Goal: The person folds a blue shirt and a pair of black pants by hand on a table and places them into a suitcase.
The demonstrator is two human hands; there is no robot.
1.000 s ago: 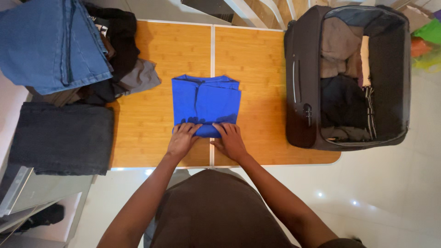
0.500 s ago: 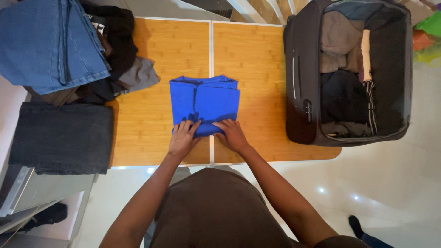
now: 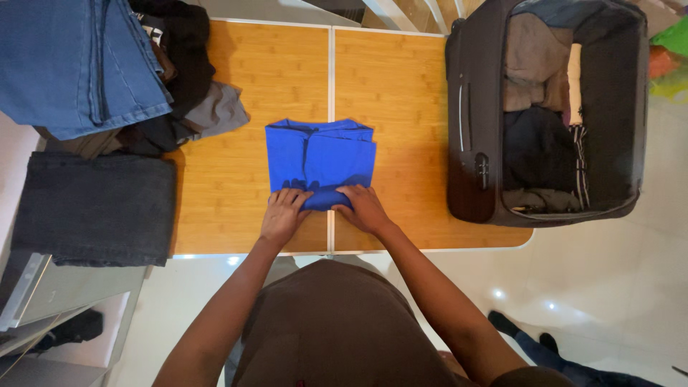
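Where the fingers meet the cloth, both hands are curled over the near edge of a folded blue garment [image 3: 321,159], which is bunched into a small roll between them. Left hand [image 3: 282,214]: fingers bent and closed onto the near left part of the roll, knuckles up, palm toward the table. Right hand [image 3: 365,208]: fingers likewise closed on the near right part of the roll, wrist angled toward 5 o'clock. The two hands sit close together, just apart, with the rolled edge showing between them. From the hands, the blue garment extends toward 12 o'clock and lies flat on the wooden table [image 3: 244,193], straddling the pale centre seam of the tabletop. At 10 o'clock from the hands, a heap of dark and grey clothes [image 3: 188,93] rests on the far left part of the table, with folded blue jeans [image 3: 72,64] on top at the far left corner. At 9 o'clock, a folded dark grey garment [image 3: 97,208] overhangs the table's left edge. At 2 o'clock, an open dark suitcase [image 3: 473,122] stands on the right end of the table, holding folded clothes in grey, black and striped fabric.
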